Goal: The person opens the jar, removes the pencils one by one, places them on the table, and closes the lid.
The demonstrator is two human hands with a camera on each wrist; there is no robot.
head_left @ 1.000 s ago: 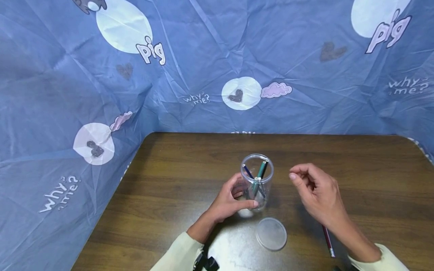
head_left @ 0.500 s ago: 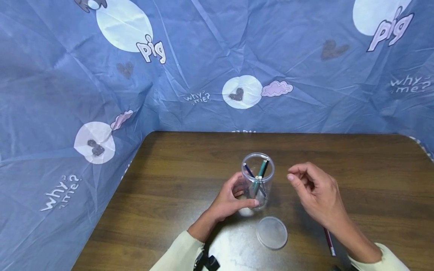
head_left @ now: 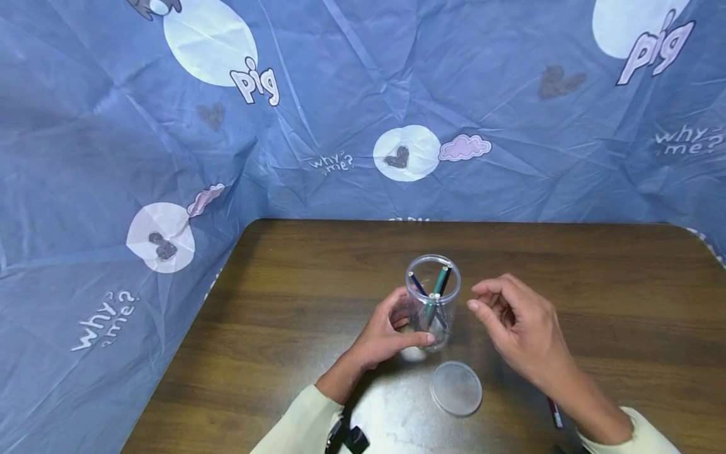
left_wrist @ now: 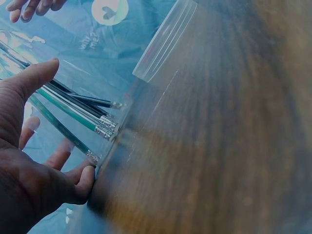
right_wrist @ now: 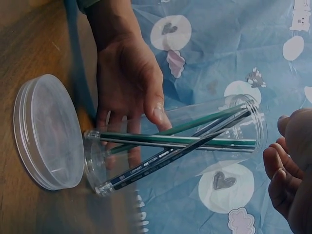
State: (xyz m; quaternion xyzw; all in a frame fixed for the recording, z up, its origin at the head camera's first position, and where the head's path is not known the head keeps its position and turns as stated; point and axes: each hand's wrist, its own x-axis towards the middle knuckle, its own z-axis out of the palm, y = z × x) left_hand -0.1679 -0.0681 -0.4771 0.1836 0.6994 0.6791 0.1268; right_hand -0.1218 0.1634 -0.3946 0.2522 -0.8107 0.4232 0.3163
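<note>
My left hand (head_left: 380, 339) holds a clear plastic jar (head_left: 449, 315) that stands upright on the table, its fingers and thumb round the lower side. Several pencils (right_wrist: 180, 141), green and dark, lean inside with their metal-banded ends at the bottom. The jar's mouth is uncovered. To the right of the jar, my right hand (head_left: 530, 331) hovers with loosely bent fingers and nothing between them, apart from the rim. In front of the jar a round translucent lid (head_left: 457, 389) lies flat. A dark red pencil (head_left: 555, 413) lies under the right forearm, mostly hidden.
The brown wooden table (head_left: 306, 271) has rounded far corners. A blue printed sheet (head_left: 340, 94) hangs behind it and along its left side. A black device (head_left: 347, 438) sits at the left wrist.
My right hand has moved slightly left toward the jar, and its forearm covers more of the red pencil. My left hand and the jar stay in place.
</note>
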